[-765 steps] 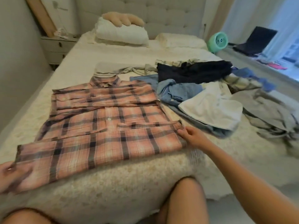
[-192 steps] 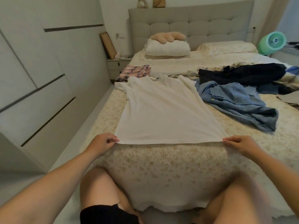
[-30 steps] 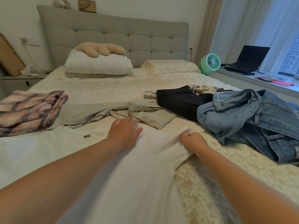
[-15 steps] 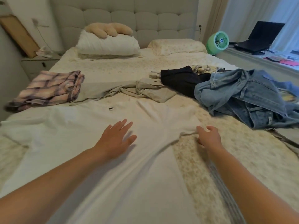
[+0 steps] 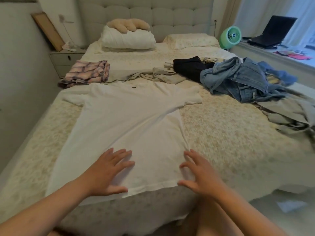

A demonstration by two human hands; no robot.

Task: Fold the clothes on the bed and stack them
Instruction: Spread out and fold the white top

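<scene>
- White T-shirt (image 5: 129, 120): spread flat on the bed (image 5: 230, 133), hem at the near edge.
- Left hand (image 5: 109, 172) and right hand (image 5: 201, 174): fingers spread, nothing gripped, palms on the hem area.
- Advice: smooth the diagonal crease outward before folding the sides in.
- Folded plaid shirt (image 5: 87, 73): likely stack base.
</scene>
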